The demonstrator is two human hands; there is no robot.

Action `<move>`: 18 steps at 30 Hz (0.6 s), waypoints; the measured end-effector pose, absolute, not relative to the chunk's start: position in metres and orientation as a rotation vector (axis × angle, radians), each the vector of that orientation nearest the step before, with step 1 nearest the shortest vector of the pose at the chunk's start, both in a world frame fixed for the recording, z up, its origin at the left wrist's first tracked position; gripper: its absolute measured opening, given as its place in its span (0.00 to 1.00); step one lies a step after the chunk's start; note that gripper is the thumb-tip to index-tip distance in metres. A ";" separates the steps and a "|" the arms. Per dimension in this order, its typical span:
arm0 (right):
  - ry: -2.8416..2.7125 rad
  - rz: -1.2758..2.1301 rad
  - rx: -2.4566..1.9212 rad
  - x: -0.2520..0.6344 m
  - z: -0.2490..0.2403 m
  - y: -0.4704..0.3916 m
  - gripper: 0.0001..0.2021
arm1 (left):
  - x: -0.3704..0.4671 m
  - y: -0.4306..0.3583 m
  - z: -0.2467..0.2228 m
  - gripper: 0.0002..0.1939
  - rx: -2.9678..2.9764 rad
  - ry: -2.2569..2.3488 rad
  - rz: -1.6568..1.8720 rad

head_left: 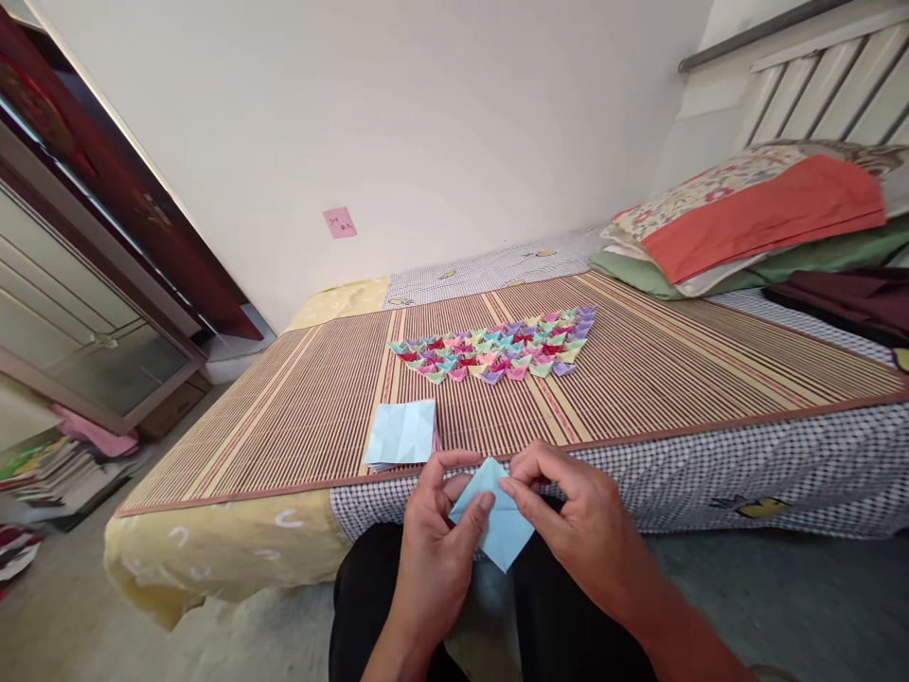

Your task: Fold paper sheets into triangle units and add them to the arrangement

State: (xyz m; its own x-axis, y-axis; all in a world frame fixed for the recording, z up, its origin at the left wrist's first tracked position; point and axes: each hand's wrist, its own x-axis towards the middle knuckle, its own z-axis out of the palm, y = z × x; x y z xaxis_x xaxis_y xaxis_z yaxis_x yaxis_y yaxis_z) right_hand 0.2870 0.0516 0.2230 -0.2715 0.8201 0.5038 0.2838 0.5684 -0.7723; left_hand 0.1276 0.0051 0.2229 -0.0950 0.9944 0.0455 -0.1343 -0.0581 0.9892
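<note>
A light blue sheet of paper [506, 535], partly folded to a point at the top, is held over my lap. My left hand [441, 549] grips its left side, the thumb lying on top near the middle. At its upper right edge, my right hand [579, 516] pinches the paper between thumb and fingers. Just beyond my left hand, a stack of square paper [401, 433] with a creased light blue sheet on top rests at the mat's front edge. Rows of small folded paper pieces [490, 359] in many colours stand farther back on the mat.
A striped woven mat [284, 417] covers the bed. Pillows [767, 213] and dark folded cloth [845, 301] lie at the right. A pink note [339, 223] is on the wall. Books [61, 474] are piled at the far left.
</note>
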 end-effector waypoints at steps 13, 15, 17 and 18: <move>-1.783 0.318 -0.811 0.294 0.227 0.053 0.09 | 0.133 0.007 0.225 0.12 1.081 1.176 1.570; -1.775 0.328 -0.820 0.294 0.227 0.053 0.09 | 0.134 0.006 0.223 0.11 1.093 1.202 1.603; -1.767 0.330 -0.827 0.294 0.228 0.053 0.09 | 0.135 0.005 0.221 0.11 1.096 1.213 1.602; -1.763 0.323 -0.828 0.294 0.228 0.053 0.09 | 0.136 0.005 0.220 0.11 1.091 1.210 1.585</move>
State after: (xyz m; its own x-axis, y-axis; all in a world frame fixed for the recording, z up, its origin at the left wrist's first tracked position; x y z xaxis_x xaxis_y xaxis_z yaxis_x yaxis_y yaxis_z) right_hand 0.2942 0.0534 0.2280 -0.1480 0.6719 0.7257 0.3711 0.7179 -0.5890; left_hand 0.1358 0.0046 0.2200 -0.2669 0.9528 0.1445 -0.1119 -0.1795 0.9774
